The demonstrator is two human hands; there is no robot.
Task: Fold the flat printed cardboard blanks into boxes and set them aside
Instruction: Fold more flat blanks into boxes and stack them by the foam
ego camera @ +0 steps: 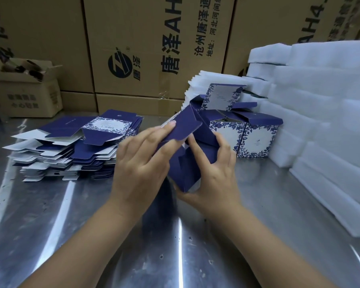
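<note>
A half-formed dark blue box [185,163] is held above the metal table [92,215] between both hands. My left hand [141,163] lies along its left side, fingers stretched onto a rounded blue flap [185,127]. My right hand [214,171] grips the box from the right, thumb and fingers curled round its wall. A pile of flat blue-and-white printed blanks [71,146] lies to the left. Folded boxes [256,136] with floral print stand behind the hands, one more [222,96] on top of them.
Stacks of white foam sheets [324,113] fill the right side and stand behind the folded boxes. Large printed brown cartons [150,48] wall off the back. A small open carton [27,88] sits at the back left.
</note>
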